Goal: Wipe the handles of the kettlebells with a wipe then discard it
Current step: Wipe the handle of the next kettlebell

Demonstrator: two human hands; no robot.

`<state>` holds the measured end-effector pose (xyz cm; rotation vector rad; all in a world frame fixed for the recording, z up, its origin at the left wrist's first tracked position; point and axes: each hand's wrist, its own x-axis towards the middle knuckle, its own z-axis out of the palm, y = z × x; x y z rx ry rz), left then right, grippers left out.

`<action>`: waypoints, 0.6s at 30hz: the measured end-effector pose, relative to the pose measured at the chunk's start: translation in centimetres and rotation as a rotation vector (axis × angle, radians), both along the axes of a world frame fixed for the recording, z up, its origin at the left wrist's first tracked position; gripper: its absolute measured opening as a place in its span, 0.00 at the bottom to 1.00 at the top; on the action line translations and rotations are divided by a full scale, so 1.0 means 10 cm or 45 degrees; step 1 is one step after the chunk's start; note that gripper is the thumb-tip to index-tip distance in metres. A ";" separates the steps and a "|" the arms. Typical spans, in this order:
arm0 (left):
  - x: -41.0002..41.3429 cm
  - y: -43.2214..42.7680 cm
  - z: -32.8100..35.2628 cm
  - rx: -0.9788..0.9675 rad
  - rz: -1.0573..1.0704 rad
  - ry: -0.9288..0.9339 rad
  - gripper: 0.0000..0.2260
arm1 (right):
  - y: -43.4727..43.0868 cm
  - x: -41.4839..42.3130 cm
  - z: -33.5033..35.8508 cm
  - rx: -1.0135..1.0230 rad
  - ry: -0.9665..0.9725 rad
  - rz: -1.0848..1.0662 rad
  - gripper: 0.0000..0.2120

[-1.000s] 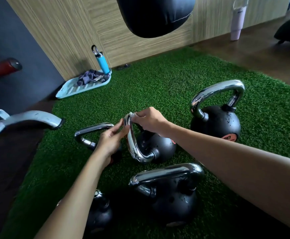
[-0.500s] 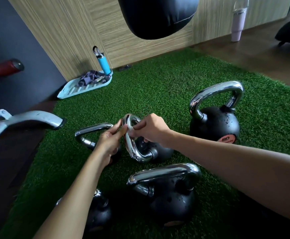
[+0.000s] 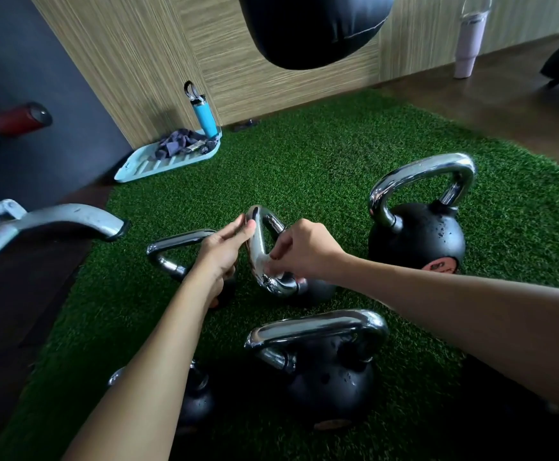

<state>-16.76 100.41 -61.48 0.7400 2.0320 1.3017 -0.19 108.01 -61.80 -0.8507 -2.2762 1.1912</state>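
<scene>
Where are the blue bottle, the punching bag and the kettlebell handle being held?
blue bottle (image 3: 205, 118), head view, on its blue body.
punching bag (image 3: 311, 28), head view, on its dark lower end.
kettlebell handle (image 3: 254, 250), head view, on the middle of its chrome bar.

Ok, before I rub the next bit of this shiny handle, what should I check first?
1. Is the handle held steady? Ok: your left hand holds the top of the middle kettlebell's handle.
2. Is the wiping hand in place? Ok: your right hand curls its fingers at the handle's lower bend.
3. Is the wipe flat on the metal? Cannot tell: only a pale scrap shows under the fingers.
4. Is there room to move? Ok: the big kettlebell stands apart from both hands.
5. Is a bin nearby for the wipe? Cannot tell: none is in view.
</scene>
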 end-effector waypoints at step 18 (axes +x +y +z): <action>0.13 0.03 0.16 -0.054 0.056 0.134 0.24 | 0.08 0.09 -0.19 0.291 -0.156 0.136 0.07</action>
